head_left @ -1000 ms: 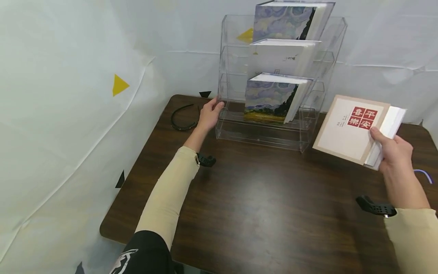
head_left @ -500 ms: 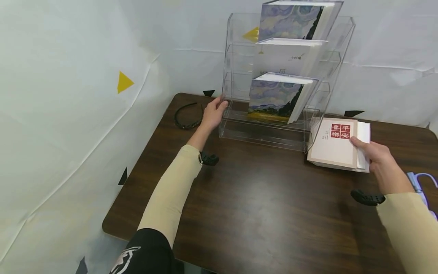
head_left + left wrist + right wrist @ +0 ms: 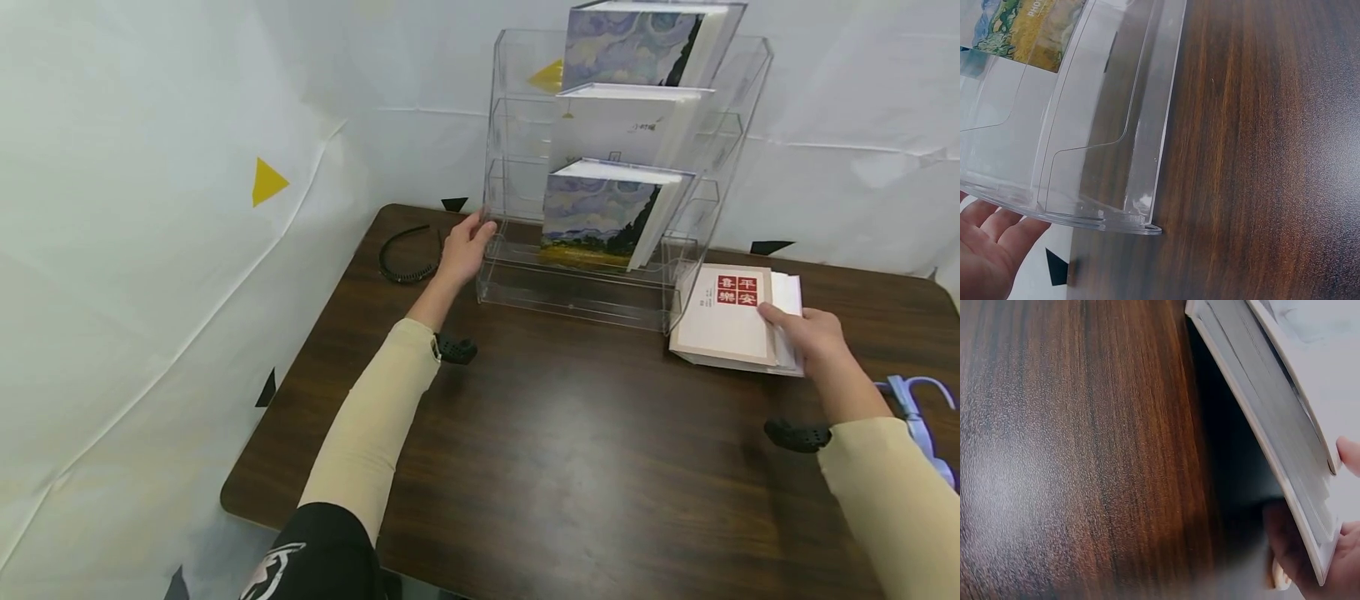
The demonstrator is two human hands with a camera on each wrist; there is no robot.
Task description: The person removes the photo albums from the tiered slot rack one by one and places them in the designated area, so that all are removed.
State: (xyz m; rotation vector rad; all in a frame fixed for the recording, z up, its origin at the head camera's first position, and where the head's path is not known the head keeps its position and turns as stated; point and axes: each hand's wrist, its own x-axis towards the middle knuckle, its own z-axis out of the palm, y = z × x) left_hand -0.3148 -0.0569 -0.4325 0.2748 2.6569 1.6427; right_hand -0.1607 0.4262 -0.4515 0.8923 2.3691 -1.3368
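At the right front corner of a clear acrylic rack (image 3: 570, 312), my right hand (image 3: 819, 340) grips a photo album (image 3: 712, 333) with a beige cover and red character squares. The thumb (image 3: 1350, 455) lies on the cover and fingers are underneath; dark shadow shows below the tilted album in the right wrist view. My left hand (image 3: 461, 250) rests on the rack's left side, fingers (image 3: 1019, 237) against its outer wall. The rack's tiers hold a lower album (image 3: 596, 217) with a painted landscape, a white album (image 3: 600, 129) and an upper painted album (image 3: 622, 46).
A black toothed headband (image 3: 397, 271) lies left of the rack. At the right, a lavender curved item (image 3: 911, 408) is partly hidden by my forearm. The brown table (image 3: 585, 467) meets a white sheet wall (image 3: 847, 100) at the back.
My right hand has brought the album left and down, from beside the rack to its right front corner, levelling it somewhat. My left hand stays on the rack's side.
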